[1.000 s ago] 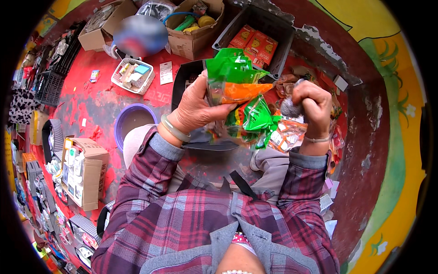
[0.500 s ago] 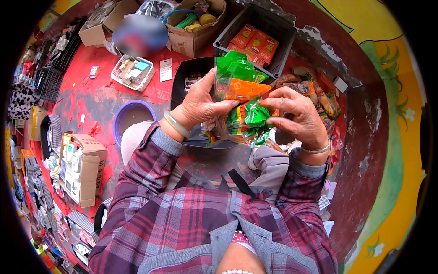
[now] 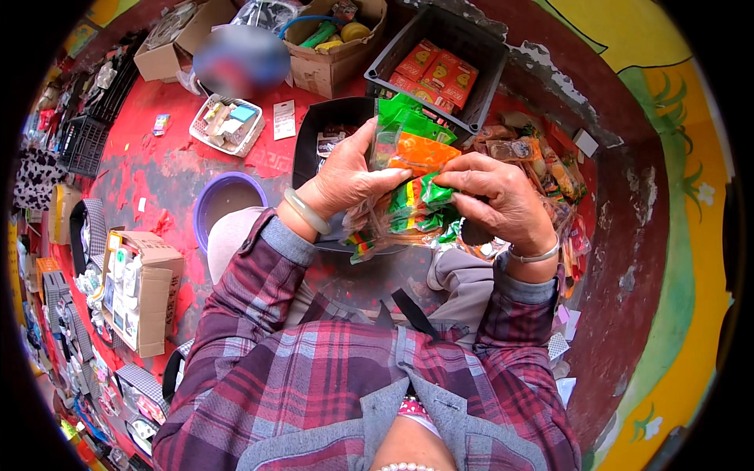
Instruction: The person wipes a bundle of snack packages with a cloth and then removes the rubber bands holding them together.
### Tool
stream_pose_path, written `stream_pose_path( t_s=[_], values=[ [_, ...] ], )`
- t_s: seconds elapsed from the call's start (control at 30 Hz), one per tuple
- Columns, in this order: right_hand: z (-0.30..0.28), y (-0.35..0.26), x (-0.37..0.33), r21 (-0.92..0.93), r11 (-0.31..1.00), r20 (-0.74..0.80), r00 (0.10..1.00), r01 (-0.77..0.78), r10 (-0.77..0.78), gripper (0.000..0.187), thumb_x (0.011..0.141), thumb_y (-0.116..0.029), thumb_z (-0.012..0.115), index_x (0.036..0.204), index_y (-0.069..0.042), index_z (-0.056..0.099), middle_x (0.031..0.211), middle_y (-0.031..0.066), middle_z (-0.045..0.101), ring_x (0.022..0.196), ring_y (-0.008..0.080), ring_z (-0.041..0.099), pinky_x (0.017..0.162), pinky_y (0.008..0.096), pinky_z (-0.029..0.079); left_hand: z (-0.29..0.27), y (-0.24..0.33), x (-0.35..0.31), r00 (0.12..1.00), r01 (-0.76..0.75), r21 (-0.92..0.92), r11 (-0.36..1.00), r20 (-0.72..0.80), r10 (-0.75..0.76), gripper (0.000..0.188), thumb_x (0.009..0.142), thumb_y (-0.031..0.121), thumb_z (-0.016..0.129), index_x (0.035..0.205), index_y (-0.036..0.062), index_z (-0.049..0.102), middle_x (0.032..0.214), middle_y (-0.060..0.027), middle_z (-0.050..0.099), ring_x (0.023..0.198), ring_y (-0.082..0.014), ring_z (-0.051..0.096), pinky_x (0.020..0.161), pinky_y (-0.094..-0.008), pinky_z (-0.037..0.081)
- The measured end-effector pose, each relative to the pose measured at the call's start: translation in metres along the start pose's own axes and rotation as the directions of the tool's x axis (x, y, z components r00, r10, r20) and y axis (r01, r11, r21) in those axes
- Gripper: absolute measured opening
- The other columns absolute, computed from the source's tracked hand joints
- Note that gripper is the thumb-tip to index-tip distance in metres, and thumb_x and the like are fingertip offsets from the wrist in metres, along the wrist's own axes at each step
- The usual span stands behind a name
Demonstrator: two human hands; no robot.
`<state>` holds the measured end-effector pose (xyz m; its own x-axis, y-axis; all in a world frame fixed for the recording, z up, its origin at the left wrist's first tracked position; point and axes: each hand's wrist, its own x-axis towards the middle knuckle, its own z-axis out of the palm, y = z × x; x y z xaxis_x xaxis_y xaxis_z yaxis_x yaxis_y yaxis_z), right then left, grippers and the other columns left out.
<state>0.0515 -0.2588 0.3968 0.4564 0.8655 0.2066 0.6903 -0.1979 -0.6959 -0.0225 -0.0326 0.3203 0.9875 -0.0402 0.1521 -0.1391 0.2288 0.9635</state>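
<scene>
Between my hands is a bunch of small plastic snack packets [image 3: 420,196], green, orange and red with clear parts. My left hand [image 3: 347,174] grips the bunch from the left, its thumb lying across the front and its fingers hidden behind. My right hand [image 3: 503,198] pinches the green edge of one packet on the right, thumb and fingertips together. Beneath the hands stands a black open bin [image 3: 310,145] with a few small packages in it. Right of my right hand lies a heap of similar packets [image 3: 550,169].
A dark grey crate [image 3: 491,82] holds orange-red boxes at the back. Cardboard boxes [image 3: 314,71] stand behind, one filled with toys. Left are a white basket [image 3: 250,144], a purple basin [image 3: 206,196] and a carton [image 3: 161,275]. A painted wall [image 3: 675,196] curves along the right.
My right hand has moved slightly left and its fingers have closed on the green packet edge. The packets have turned a little, showing more of the orange one and of the lower ones.
</scene>
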Motion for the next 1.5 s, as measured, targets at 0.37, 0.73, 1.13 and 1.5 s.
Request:
stream_pose_path(
  t_s=[0.37,0.73,1.13,1.5],
  values=[
    [0.008,0.000,0.003,-0.018,0.995,0.059,0.993,-0.098,0.099,0.018,0.075,-0.010,0.062,0.091,-0.005,0.071,0.095,0.0112,0.067,0.082,0.0279,0.066,0.072,0.0342,0.053,-0.007,-0.013,0.001,0.994,0.046,0.129,0.991,0.097,-0.059,0.062,0.080,0.015,0.073,0.134,0.0022,0.044,0.118,-0.0089,0.060,0.105,-0.0140,0.056,0.094,-0.0293,0.045],
    [0.018,0.004,0.008,-0.061,0.989,-0.095,0.987,-0.138,0.132,0.011,0.078,-0.016,0.067,0.079,-0.004,0.067,0.071,0.0145,0.060,0.065,0.0325,0.060,0.056,0.0384,0.046,-0.005,-0.023,0.004,0.980,-0.085,0.334,0.939,0.199,0.018,0.061,0.082,0.011,0.072,0.135,0.0037,0.043,0.127,-0.0075,0.053,0.113,-0.0142,0.052,0.098,-0.0308,0.042],
    [0.031,0.008,0.011,0.049,0.975,-0.134,0.965,-0.219,0.224,0.021,0.081,-0.021,0.068,0.072,-0.003,0.065,0.065,0.0174,0.057,0.056,0.0331,0.057,0.051,0.0393,0.043,0.013,-0.023,-0.002,0.916,0.255,0.059,0.965,0.305,-0.260,0.078,0.079,0.026,0.077,0.140,0.0033,0.035,0.127,-0.0074,0.051,0.116,-0.0151,0.049,0.100,-0.0314,0.040],
    [0.027,0.010,0.011,0.069,0.980,-0.096,0.977,-0.186,0.192,0.020,0.083,-0.020,0.067,0.077,-0.001,0.066,0.064,0.0149,0.058,0.055,0.0266,0.057,0.052,0.0358,0.043,0.012,-0.036,-0.006,0.936,0.074,0.084,0.994,0.339,-0.098,0.063,0.089,0.034,0.066,0.137,0.0024,0.040,0.119,-0.0098,0.059,0.111,-0.0162,0.053,0.096,-0.0316,0.043]
  ],
)
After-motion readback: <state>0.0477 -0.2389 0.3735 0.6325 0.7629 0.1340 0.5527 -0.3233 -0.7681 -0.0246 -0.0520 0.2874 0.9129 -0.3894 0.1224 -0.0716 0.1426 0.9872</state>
